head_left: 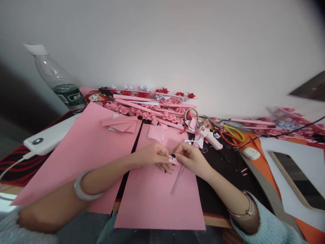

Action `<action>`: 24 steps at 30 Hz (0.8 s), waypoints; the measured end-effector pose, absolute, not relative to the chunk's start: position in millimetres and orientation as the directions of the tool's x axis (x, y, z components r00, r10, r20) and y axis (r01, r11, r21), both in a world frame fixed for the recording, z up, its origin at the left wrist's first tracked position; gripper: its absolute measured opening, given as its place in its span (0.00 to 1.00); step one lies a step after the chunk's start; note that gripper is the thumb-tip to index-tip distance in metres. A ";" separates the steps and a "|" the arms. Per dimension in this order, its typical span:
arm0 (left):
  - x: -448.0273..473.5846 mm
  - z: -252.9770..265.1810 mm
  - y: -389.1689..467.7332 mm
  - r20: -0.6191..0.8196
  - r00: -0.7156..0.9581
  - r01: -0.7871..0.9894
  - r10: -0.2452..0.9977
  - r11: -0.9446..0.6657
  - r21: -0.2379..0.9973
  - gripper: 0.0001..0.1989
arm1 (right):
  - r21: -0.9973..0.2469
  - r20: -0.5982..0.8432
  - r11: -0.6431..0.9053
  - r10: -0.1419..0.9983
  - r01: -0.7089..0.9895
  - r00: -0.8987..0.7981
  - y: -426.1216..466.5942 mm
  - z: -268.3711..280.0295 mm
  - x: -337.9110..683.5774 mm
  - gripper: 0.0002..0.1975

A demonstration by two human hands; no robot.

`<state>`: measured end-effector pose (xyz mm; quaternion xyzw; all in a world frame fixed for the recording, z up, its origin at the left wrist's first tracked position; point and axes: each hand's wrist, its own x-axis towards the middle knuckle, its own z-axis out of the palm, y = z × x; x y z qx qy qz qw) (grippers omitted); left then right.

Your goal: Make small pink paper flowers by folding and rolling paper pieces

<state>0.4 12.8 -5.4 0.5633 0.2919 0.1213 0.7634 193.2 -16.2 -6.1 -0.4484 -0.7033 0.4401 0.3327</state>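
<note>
My left hand [154, 156] and my right hand [193, 159] meet over the middle pink sheet [162, 203]. Between the fingertips of both is a small folded piece of pink paper [175, 160], pinched from either side. A thin pale pink paper stick [178, 179] slants down from beneath my right hand; whether the fingers grip it as well, I cannot tell. Just beyond my hands lies a stack of small pink paper squares [155, 132]. To their left, folded pink paper pieces [122, 124] rest on a larger pink sheet [96, 145].
Paper flowers [142, 112] and rolled pink paper line the wall. A glue gun [210, 136], scissors [232, 134] and a tape roll [191, 114] lie behind my right hand. A bottle [63, 84] and power bank [50, 135] stand left; a phone [297, 179] and earbud case [251, 153] are right.
</note>
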 end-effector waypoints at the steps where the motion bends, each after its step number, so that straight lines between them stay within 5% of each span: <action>1: 0.6 -4.9 12.5 -0.306 0.801 0.140 0.514 0.337 0.931 0.10 | -0.915 0.078 0.214 0.926 0.342 -0.370 -16.5 -6.0 193.0 0.06; 24: 2.5 -8.6 12.2 -0.302 0.778 0.152 0.551 0.300 0.942 0.12 | -0.977 -0.037 0.032 0.948 0.210 -0.318 -16.4 -2.6 187.2 0.08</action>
